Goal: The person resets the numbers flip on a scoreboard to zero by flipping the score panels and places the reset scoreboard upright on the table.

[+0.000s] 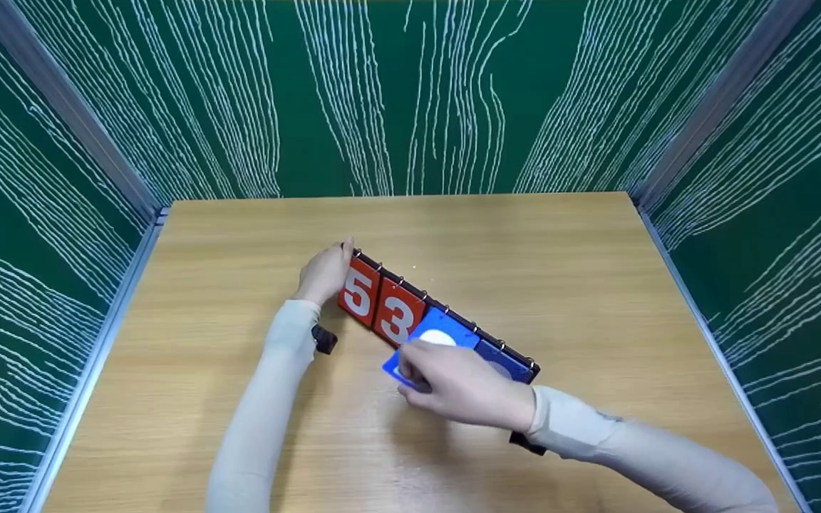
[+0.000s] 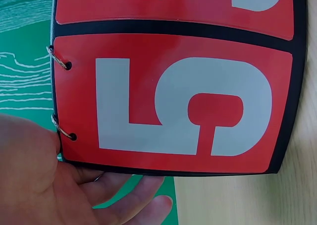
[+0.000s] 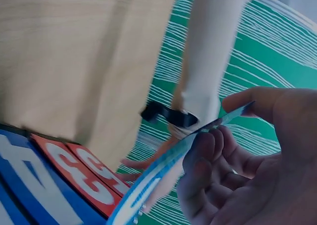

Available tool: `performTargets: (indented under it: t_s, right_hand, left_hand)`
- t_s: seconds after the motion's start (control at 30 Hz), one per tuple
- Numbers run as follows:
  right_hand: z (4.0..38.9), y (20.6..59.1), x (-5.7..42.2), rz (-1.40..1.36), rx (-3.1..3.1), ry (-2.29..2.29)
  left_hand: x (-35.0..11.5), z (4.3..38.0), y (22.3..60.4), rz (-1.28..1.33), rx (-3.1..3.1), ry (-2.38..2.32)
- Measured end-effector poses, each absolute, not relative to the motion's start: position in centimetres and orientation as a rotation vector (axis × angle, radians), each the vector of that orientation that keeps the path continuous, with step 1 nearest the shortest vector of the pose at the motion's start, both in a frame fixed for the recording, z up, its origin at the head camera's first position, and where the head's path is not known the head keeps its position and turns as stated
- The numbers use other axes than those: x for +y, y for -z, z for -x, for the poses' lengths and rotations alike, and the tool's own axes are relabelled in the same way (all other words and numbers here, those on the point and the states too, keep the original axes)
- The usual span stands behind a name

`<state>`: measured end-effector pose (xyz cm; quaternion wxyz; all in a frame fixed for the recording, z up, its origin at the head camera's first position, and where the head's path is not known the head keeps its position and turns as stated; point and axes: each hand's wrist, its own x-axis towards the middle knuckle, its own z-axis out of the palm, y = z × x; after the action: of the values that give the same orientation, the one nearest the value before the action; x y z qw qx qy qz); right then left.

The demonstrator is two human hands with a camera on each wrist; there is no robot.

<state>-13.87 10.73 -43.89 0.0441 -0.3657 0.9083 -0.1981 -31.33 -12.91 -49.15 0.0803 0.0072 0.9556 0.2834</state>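
Note:
A flip scoreboard (image 1: 380,303) with a black backing and metal rings slants across the table, red 5 and 3 cards on its left half. My left hand (image 1: 325,273) grips its left end; in the left wrist view, fingers pass behind the backing under the red 5 card (image 2: 183,103). Between thumb and fingers, my right hand (image 1: 464,381) pinches the free edge of a blue number card (image 1: 398,368), which bends in the right wrist view. A blue card showing a white 4 (image 3: 37,178) lies beside the red 3. Another blue card (image 1: 502,362) is partly hidden behind my right hand.
The scoreboard is over a light wooden table (image 1: 239,242). Green panels (image 1: 446,100) with wavy white lines enclose its back and sides, with metal posts (image 1: 724,100) at the corners. A black wrist camera (image 1: 324,339) sits by the left cuff.

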Motion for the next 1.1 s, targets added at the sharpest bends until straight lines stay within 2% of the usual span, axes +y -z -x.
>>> performTargets:
  t_s: [0.53,0.83,1.1]
  right_hand:
    - [14.0,50.7,10.0,1.398,2.987,0.204]
    - [14.9,54.2,10.5,1.442,3.075,-0.288]
    - [15.5,55.2,11.1,1.376,2.996,-0.557]
  left_hand:
    - [-12.9,31.5,49.4,-0.009,2.844,-0.880]
    - [-12.8,31.4,49.1,0.000,2.863,-0.870]
    - [-12.8,31.4,49.2,0.007,2.846,-0.892]
